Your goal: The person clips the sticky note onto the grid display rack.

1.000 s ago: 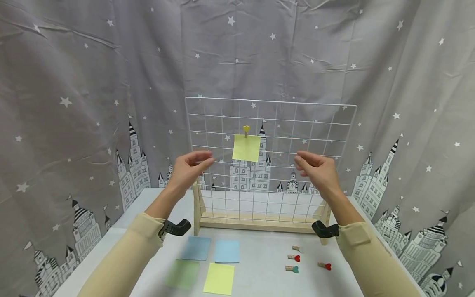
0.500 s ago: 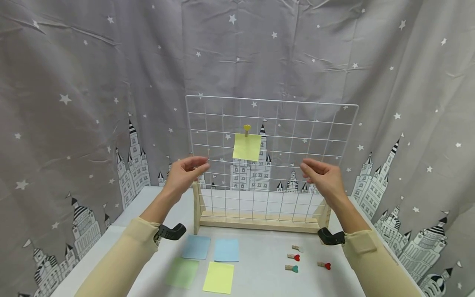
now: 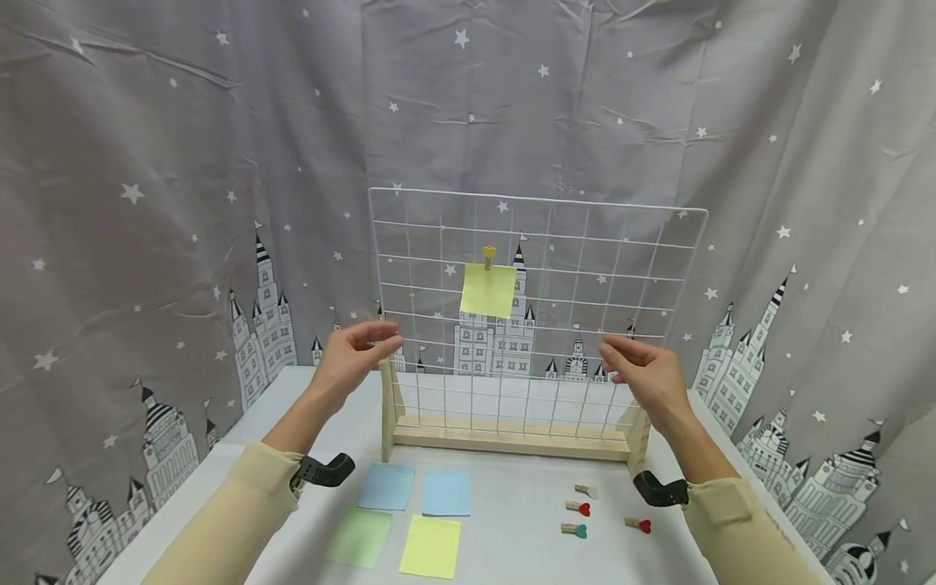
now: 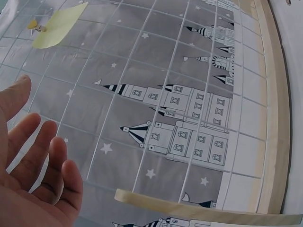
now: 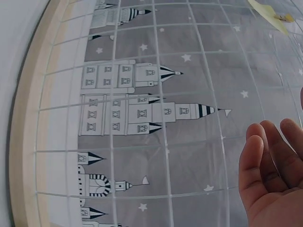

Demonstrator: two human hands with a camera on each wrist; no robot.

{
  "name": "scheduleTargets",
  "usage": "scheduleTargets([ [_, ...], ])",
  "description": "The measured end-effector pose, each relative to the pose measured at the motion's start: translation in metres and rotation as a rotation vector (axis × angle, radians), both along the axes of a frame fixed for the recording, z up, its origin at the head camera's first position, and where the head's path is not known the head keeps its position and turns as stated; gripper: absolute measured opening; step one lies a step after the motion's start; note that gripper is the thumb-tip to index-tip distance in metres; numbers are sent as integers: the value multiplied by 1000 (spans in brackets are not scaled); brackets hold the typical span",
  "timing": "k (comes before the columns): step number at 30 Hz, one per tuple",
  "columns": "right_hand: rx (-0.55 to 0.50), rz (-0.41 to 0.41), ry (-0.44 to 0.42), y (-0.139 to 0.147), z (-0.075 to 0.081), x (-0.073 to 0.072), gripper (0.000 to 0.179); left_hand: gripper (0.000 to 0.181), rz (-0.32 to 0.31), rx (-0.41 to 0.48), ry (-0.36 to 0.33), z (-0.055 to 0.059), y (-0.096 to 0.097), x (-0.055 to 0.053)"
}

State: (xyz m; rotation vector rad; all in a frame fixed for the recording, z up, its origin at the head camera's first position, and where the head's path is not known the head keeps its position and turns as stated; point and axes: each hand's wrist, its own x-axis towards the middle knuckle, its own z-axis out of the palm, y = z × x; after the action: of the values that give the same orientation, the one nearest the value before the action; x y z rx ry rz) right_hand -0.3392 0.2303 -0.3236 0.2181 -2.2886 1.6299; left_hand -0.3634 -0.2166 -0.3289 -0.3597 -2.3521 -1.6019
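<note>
Head view first: what has just changed?

"Both hands are lower and farther apart than a second ago. The left hand (image 3: 354,357) is now by one side of the wire grid (image 3: 556,270), the right hand (image 3: 647,378) by the other. The hanging sheet (image 3: 487,291) looks to be in the same spot, under its yellow clip (image 3: 489,254)."

"Meaning what for the work?"

"I'd judge that sheet is fixed: the clip seems to bear it with no help."

"Has either hand got hold of anything?"

"No. Both wrist views show loosely bent, parted fingers with nothing in them."

"Count the rest."

"One grid, one wooden stand (image 3: 512,440), one sheet hung with one clip. Four sheets lie on the tabletop (image 3: 519,520): a left blue sheet (image 3: 386,487), a right blue sheet (image 3: 447,493), a green sheet (image 3: 359,538) and a loose yellow sheet (image 3: 430,547)."

"And loose clips?"

"Four as well, over on the right side: a white clip (image 3: 587,491), a red clip (image 3: 578,509), a green clip (image 3: 574,530), and a second red clip (image 3: 639,525) set apart from those three. So there's one clip per loose sheet."
</note>
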Motion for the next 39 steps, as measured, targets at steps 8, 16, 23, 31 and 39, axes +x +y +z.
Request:
scheduleTargets([
  [8,27,-7,-39,-1,-15,2,54,54,11,-12,-11,-10,-5,3],
  [16,46,-20,-76,4,-25,5,57,52,27,-34,-19,-20,-11,7],
  [23,17,-32,-105,9,-35,8,57,51,18,-37,-32,-27,-14,7],
  [31,-23,-59,-151,16,-52,11,60,52,15,-36,-71,-40,-17,11],
  [39,-32,-92,-185,21,-61,14,63,54,34,-41,-88,-47,-22,12],
])
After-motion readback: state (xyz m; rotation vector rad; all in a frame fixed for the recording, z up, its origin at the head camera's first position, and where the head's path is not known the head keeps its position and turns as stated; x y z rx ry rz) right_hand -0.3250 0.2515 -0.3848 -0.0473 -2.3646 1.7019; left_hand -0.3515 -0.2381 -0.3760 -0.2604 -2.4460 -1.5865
